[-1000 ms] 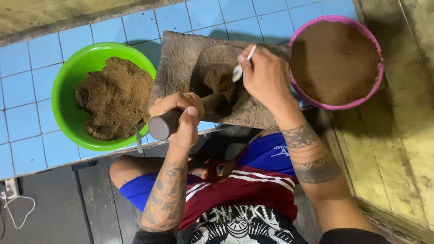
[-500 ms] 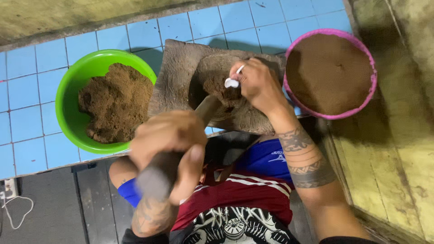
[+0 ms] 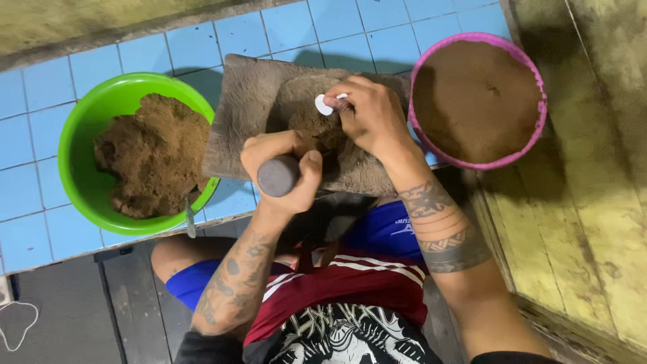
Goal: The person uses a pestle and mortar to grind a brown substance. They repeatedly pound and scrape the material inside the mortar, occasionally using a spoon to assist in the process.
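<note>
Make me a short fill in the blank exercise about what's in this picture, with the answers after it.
1. The left hand grips a dark ____.
2. The right hand holds a small white ____ over the stone slab.
3. The bowl with lumpy brown paste is ____.
4. The pink bowl lies on the person's ____ side.

Answers: pestle; spoon; green; right

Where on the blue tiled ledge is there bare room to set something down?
Bare tile lies left of and behind the green bowl, and along the back edge behind the stone slab. It is crowded in the middle: both bowls flank the slab, pink bowl right, with both hands over it.
</note>
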